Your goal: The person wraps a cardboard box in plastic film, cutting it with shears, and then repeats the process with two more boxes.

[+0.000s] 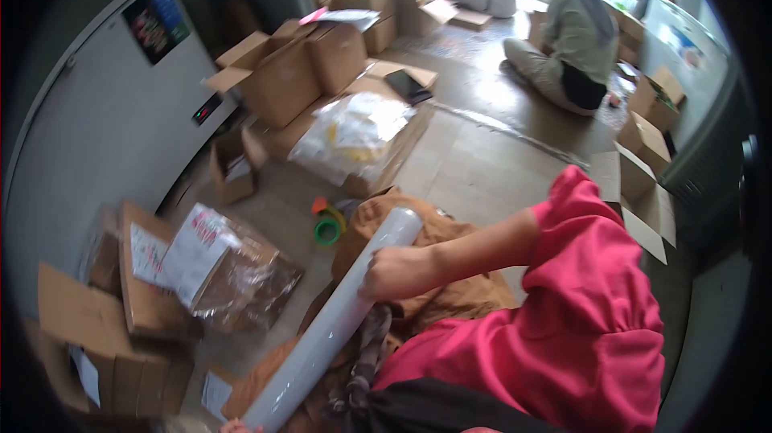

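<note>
A long roll of clear plastic wrap (322, 336) lies slantwise across my lap, over brown cloth (462, 272). My right hand (394, 274), below a pink sleeve, is closed against the roll near its upper end. At the bottom edge, a small part of my left hand (235, 426) shows at the roll's lower end; the frame cuts off most of it, but its fingers appear closed on the roll. Beyond the roll, a green tape roll (327, 231) and an orange object (320, 206) rest on the floor.
Plastic-wrapped parcels (241, 268) and an open carton (80, 328) are at left. Ahead are a clear plastic bundle (354, 135), a dark phone-like slab (408, 86) and cartons (281, 79). One person (575, 47) sits farther off; an open box (639, 196) stands at right.
</note>
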A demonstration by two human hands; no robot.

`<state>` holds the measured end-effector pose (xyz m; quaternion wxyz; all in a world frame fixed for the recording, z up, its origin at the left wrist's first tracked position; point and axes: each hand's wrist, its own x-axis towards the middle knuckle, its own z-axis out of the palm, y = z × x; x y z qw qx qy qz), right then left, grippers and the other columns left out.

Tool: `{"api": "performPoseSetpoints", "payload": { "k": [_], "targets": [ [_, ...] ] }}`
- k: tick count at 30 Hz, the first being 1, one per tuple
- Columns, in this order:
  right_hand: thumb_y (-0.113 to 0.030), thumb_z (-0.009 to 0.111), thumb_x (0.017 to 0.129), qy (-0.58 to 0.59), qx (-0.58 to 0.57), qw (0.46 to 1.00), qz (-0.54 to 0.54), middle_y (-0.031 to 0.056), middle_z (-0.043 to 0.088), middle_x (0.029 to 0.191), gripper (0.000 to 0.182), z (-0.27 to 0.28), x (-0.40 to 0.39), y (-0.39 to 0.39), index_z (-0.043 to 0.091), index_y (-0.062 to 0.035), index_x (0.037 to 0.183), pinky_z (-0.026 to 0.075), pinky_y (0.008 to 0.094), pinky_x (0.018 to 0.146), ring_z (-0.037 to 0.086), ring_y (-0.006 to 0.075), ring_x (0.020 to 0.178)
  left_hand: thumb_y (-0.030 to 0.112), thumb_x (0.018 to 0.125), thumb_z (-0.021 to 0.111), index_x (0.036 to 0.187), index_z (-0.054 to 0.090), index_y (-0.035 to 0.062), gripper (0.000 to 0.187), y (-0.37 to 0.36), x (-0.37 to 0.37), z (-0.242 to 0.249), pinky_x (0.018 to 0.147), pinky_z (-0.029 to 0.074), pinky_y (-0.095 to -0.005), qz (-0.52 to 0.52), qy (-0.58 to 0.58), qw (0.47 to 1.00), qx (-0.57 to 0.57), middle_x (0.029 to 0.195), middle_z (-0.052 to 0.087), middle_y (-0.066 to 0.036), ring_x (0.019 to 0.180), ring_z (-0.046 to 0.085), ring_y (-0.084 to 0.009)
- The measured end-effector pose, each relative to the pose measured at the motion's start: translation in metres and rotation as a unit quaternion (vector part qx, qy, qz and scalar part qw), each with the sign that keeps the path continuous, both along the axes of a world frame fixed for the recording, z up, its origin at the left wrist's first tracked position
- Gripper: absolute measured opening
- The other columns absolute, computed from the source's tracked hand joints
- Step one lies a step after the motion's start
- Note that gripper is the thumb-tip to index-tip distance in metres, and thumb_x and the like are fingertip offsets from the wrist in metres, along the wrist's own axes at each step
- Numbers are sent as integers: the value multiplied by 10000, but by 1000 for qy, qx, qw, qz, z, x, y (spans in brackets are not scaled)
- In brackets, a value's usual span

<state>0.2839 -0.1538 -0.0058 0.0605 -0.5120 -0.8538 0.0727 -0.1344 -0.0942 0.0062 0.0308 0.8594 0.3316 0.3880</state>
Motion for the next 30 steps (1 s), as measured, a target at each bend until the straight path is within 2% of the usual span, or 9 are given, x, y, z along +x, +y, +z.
{"api": "performPoseSetpoints", "payload": {
  "k": [2, 4, 6, 10, 12, 13, 18, 28, 30],
  "targets": [
    [-274, 652, 657, -2, 27, 998, -54, 71, 581, 778, 396, 10, 11, -4, 555, -108, 1003, 437, 341, 670, 578, 218, 754, 383, 779, 620, 642, 350, 57, 446, 14, -34, -44, 668, 375, -337, -14, -47, 998, -47, 777, 397, -111, 749, 419, -247],
    [-279, 661, 655, -8, 129, 991, -41, 78, 519, 935, 483, 33, 16, -7, 499, -136, 1087, 412, 352, 736, 503, 227, 920, 369, 765, 641, 656, 376, 63, 419, 14, -41, -47, 621, 355, -304, 8, -12, 999, -44, 771, 403, -92, 695, 386, -215],
    [-284, 674, 641, -11, 67, 997, -38, 66, 443, 1029, 499, 20, 20, -1, 506, -154, 1092, 381, 357, 782, 411, 238, 1018, 375, 745, 652, 660, 409, 71, 398, 7, -40, -42, 609, 363, -344, 41, -22, 993, -105, 751, 434, -102, 728, 433, -249],
    [-197, 681, 672, 140, 60, 987, -43, 98, 533, 893, 378, 43, 46, 15, 572, -102, 1021, 424, 369, 760, 534, 257, 870, 347, 734, 658, 631, 409, 72, 385, 5, -30, -27, 614, 361, -347, 36, 26, 995, -92, 750, 448, -100, 712, 433, -250],
    [-101, 614, 737, 300, 279, 886, -216, 38, 569, 846, 195, 106, 45, 3, 581, -47, 922, 444, 306, 708, 559, 205, 837, 287, 709, 676, 601, 412, 68, 360, 4, -28, -21, 614, 368, -352, 40, 54, 994, -81, 735, 468, -96, 697, 447, -263],
    [-113, 621, 740, 355, 444, 812, -135, 128, 577, 955, 261, 112, 87, 5, 563, -42, 984, 448, 302, 754, 571, 208, 892, 243, 687, 687, 605, 421, 68, 329, 4, -23, -16, 615, 374, -352, 44, 55, 993, -92, 737, 480, -95, 700, 455, -265],
    [-115, 583, 780, 324, 478, 792, 199, 120, 578, 903, 218, 224, 41, -29, 570, -37, 983, 464, 297, 675, 568, 197, 816, 93, 623, 688, 614, 451, 64, 239, 3, -9, 4, 605, 395, -340, 44, 58, 992, -108, 750, 516, -85, 696, 474, -255],
    [-129, 590, 781, 371, 424, 782, 265, 114, 576, 859, 189, 231, 30, -45, 577, -33, 944, 463, 293, 638, 562, 200, 759, 183, 676, 670, 681, 531, 72, 178, 6, -3, 37, 630, 423, -311, -20, 70, 993, -89, 771, 548, -69, 707, 524, -246],
    [-131, 591, 782, 379, 412, 783, 271, 113, 575, 850, 184, 231, 31, -48, 579, -32, 936, 463, 292, 631, 561, 201, 748, 277, 702, 656, 734, 576, 122, 177, 8, -12, 112, 658, 435, -325, 19, 24, 992, 119, 840, 562, -56, 758, 541, -209]
  ]
}}
